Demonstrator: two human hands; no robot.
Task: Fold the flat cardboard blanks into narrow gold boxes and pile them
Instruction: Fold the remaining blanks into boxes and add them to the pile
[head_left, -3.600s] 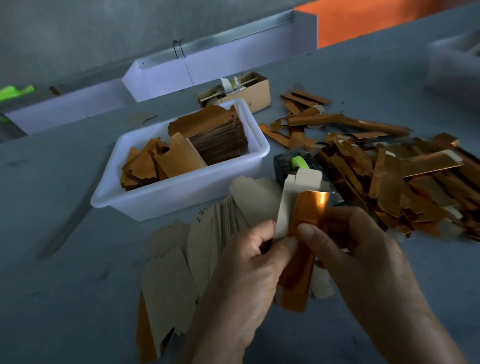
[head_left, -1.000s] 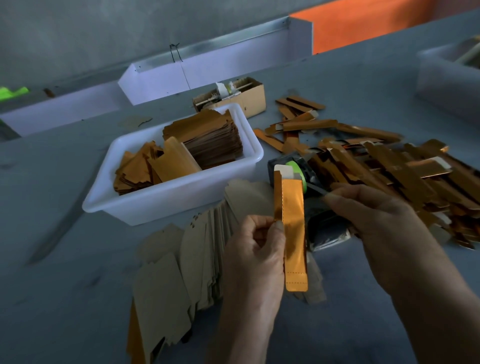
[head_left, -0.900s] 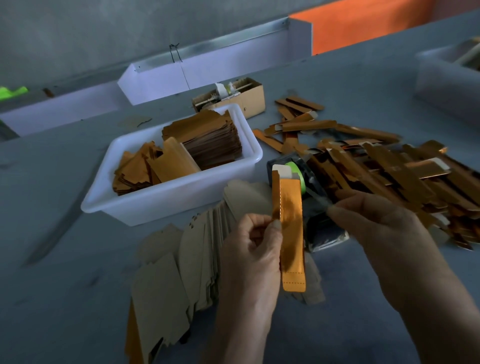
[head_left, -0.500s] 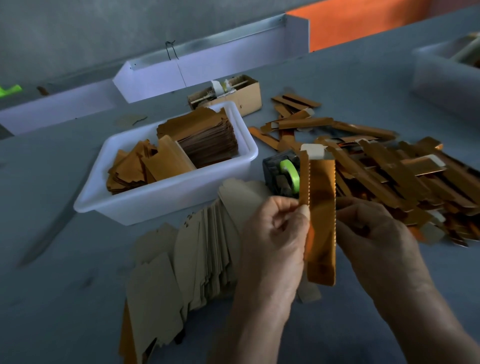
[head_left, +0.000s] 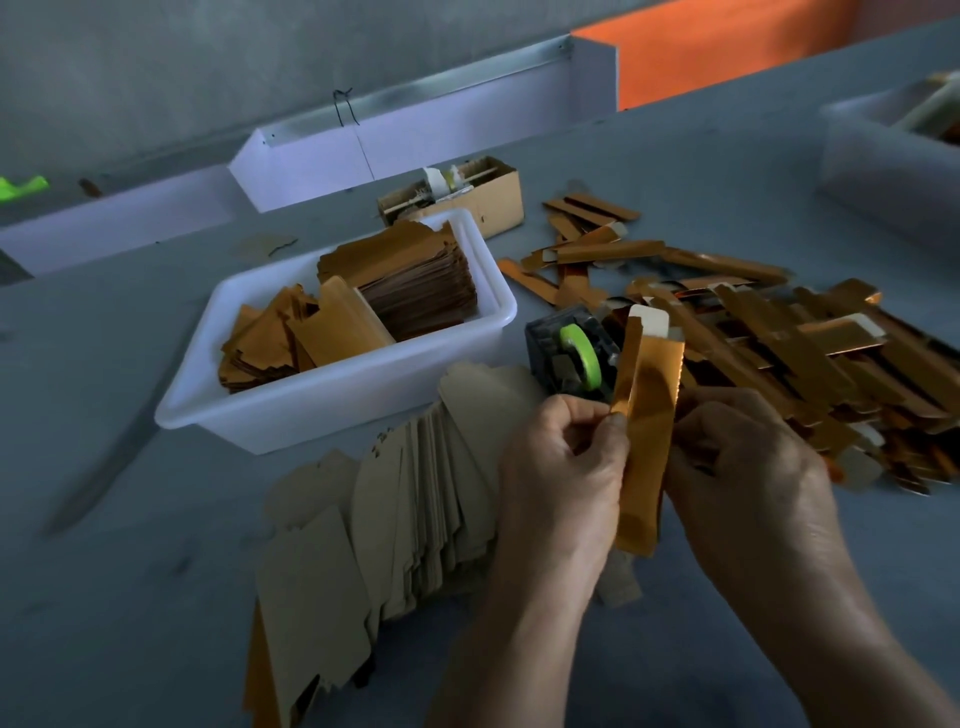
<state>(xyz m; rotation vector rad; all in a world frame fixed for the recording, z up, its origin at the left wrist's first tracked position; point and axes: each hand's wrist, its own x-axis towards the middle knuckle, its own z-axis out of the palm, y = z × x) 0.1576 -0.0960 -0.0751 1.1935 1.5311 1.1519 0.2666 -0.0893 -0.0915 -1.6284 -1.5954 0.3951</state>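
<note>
- Two hands work one narrow gold box (head_left: 644, 441), held upright above the counter (head_left: 156, 545) just in front of the tape dispenser (head_left: 569, 358).
- The left hand (head_left: 563, 467) pinches the box's left edge between thumb and fingertips; the right hand (head_left: 743, 467) has its fingers curled round the right side, though where they touch is hidden behind the box.
- The step in hand looks like shaping the tube: the long panels are folded round, and a white flap (head_left: 649, 322) stands open at the top end.
- A fanned row of flat blanks (head_left: 415, 499), plain side up, lies on the counter just left of the hands; more gold blanks fill the white tub (head_left: 332, 400) behind it.
- The pile of finished boxes (head_left: 779, 353) spreads over the counter to the right, near the right hand.
- Next, by my reading, the top flap needs tucking in. That calls for a firm hold on the body so the tube keeps its square section, then a push on the flap.
- After that the box can go onto the pile at the right.
</note>
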